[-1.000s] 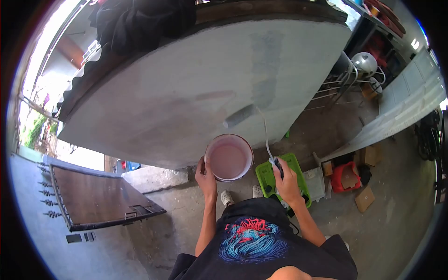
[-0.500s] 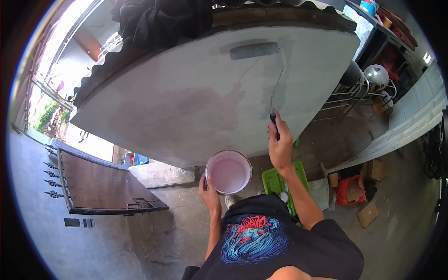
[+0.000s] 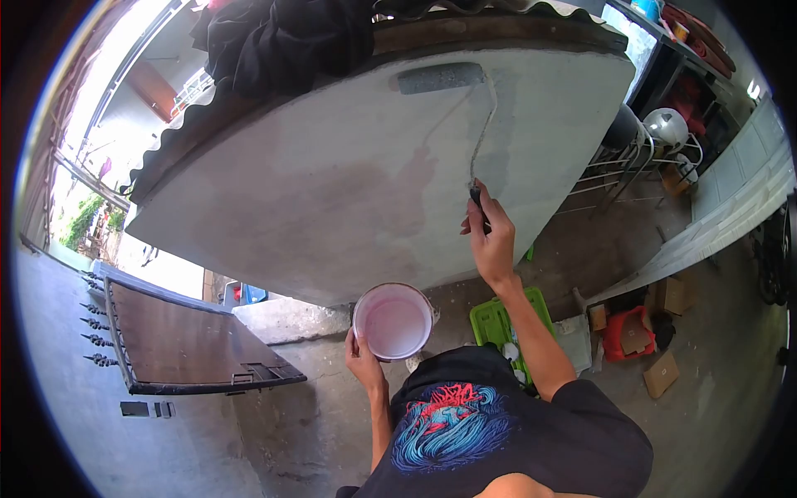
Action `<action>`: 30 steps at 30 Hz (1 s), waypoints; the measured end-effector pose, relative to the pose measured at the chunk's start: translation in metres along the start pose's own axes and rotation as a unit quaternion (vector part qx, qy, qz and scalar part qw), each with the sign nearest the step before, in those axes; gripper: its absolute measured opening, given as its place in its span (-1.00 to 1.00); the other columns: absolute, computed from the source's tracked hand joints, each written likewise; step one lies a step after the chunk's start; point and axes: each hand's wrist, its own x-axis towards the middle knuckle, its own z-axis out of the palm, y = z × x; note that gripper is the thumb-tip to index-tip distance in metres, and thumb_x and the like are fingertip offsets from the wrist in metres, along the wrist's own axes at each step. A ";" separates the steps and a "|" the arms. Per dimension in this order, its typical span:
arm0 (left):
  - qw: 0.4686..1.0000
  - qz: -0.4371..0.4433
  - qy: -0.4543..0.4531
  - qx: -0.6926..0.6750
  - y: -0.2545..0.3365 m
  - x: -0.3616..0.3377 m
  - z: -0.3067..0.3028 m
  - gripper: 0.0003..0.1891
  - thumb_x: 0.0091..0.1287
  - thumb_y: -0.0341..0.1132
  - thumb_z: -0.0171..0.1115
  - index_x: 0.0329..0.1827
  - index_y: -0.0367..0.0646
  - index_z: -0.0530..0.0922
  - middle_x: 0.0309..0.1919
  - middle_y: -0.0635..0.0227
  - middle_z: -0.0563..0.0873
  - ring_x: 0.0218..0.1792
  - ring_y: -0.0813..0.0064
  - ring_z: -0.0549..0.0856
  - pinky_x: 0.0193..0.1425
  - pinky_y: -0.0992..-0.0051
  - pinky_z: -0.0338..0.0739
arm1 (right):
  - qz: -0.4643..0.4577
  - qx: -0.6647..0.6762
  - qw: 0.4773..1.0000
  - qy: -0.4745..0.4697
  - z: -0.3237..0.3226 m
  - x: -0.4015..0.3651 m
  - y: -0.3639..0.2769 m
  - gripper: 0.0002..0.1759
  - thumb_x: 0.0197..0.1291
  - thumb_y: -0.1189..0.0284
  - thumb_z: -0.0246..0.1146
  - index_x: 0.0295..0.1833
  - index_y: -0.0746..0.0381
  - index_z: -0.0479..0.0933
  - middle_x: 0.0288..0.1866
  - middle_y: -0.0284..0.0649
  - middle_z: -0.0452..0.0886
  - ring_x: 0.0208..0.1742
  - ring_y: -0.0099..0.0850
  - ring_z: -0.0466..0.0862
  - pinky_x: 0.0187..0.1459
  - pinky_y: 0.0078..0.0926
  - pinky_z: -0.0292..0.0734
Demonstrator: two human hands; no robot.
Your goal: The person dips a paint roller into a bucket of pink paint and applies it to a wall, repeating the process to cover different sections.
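My right hand (image 3: pixel 491 241) is closed round the black handle of a paint roller (image 3: pixel 442 78). The roller's grey sleeve lies against the upper part of a pale wall (image 3: pixel 332 224), near its top edge. Damp, darker patches show on the wall beside the roller and lower left. My left hand (image 3: pixel 364 358) grips the side of a paint bucket (image 3: pixel 393 322), thumb at the rim. Pale pinkish-white paint is inside the bucket, which I hold below the wall in front of my body.
A dark metal gate (image 3: pixel 191 332) stands at the left. Black cloth (image 3: pixel 286 46) hangs over the wall's corrugated top. Below my right arm lies a green tray (image 3: pixel 494 324). A red bag (image 3: pixel 628 334) and cardboard pieces (image 3: pixel 662 375) are on the floor at the right.
The roller and my right hand have moved slightly up and left along the wall. The bucket in my left hand has shifted a little left and down.
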 end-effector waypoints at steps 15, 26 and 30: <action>0.999 -0.019 -0.002 0.032 -0.006 0.006 -0.002 -0.59 0.57 -0.27 0.15 0.27 -0.47 0.52 0.04 0.15 0.73 0.02 0.47 0.68 0.14 0.48 0.54 | -0.018 -0.105 0.994 0.013 0.002 -0.034 0.030 -0.56 0.40 0.62 0.20 0.37 0.35 0.47 -0.36 -0.10 0.54 -0.42 -0.38 0.48 -0.31 -0.45 0.46; 0.999 0.006 0.012 0.030 -0.009 0.007 -0.004 -0.59 0.56 -0.27 0.15 0.27 -0.48 0.52 0.06 0.13 0.73 0.04 0.44 0.69 0.16 0.46 0.54 | -0.009 -0.097 0.995 0.020 0.005 -0.036 0.025 -0.59 0.41 0.61 0.20 0.34 0.38 0.49 -0.35 -0.08 0.55 -0.40 -0.36 0.52 -0.26 -0.44 0.49; 1.000 -0.003 0.009 0.020 -0.014 0.010 -0.009 -0.58 0.56 -0.28 0.15 0.28 -0.49 0.51 0.07 0.13 0.73 0.04 0.45 0.69 0.17 0.46 0.54 | -0.028 -0.102 0.994 0.027 0.003 -0.014 0.003 -0.59 0.40 0.63 0.18 0.34 0.40 0.48 -0.32 -0.08 0.60 -0.38 -0.37 0.55 -0.23 -0.44 0.53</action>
